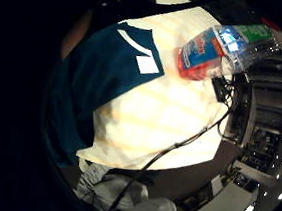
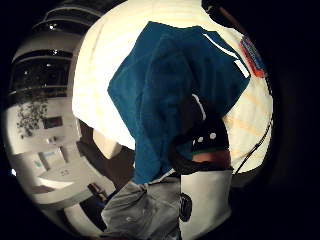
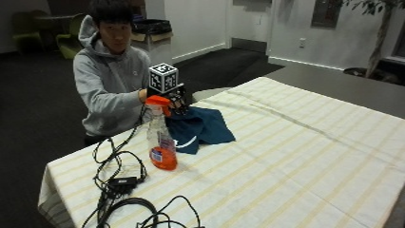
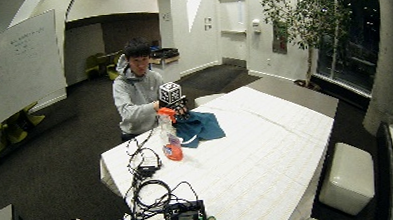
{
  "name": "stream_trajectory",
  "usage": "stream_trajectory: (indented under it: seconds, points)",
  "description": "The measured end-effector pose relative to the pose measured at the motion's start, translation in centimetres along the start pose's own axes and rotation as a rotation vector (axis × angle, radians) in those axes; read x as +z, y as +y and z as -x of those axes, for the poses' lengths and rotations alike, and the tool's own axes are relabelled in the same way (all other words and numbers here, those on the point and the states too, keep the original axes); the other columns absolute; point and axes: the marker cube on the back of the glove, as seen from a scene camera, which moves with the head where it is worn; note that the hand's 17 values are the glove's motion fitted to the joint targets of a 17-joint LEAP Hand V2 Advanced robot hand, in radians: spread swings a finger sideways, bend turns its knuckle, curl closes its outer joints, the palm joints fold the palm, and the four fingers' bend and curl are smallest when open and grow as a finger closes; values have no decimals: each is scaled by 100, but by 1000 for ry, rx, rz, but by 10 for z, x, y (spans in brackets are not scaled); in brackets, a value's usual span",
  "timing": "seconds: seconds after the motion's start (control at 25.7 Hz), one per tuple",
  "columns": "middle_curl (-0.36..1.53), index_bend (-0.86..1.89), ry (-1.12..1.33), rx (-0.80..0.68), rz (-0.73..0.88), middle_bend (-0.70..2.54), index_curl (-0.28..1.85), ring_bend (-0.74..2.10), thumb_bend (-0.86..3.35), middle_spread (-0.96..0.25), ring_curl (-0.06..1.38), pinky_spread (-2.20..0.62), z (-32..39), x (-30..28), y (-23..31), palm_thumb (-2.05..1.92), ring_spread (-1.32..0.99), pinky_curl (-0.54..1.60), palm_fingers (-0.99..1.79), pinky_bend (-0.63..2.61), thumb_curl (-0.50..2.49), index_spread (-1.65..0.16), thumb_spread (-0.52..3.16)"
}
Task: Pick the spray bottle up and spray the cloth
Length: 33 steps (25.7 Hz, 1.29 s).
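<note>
Spray bottle (image 3: 162,142), part-filled with orange liquid, stands beside cloth (image 3: 197,127); fingers' state unclear.

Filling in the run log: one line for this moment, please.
phase: reaching | right hand: by orange sprayer head, grip unclear | spray bottle: upright on table | cloth: crumpled behind bottle

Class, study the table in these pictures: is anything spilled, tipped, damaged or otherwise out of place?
Nothing stands out. The spray bottle stands upright on the striped tablecloth, the blue cloth lies rumpled beside it, and no spill shows.
</note>
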Motion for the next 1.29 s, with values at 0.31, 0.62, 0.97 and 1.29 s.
stream_trajectory:
  seconds: [0.31, 0.62, 0.97, 1.29]
  points:
    - [15, 26, -4, -10, 10, 28, 19, 16, 37, -2, 7, 20, 2, 6, 0, 60, 5, 18, 42, 41, 16, -27, 78]
    - [21, 24, -10, -13, 2, 28, 25, 16, 34, -2, 9, 23, -5, 3, 4, 64, 6, 23, 41, 39, 20, -30, 99]
    - [25, 22, -21, 9, -32, 26, 29, 16, 28, -2, 10, 25, -27, -3, 26, 67, 7, 26, 40, 38, 24, -32, 109]
    - [28, 19, -35, 7, -92, 24, 32, 16, 24, -3, 11, 25, -61, -16, 58, 69, 7, 28, 41, 37, 27, -32, 114]
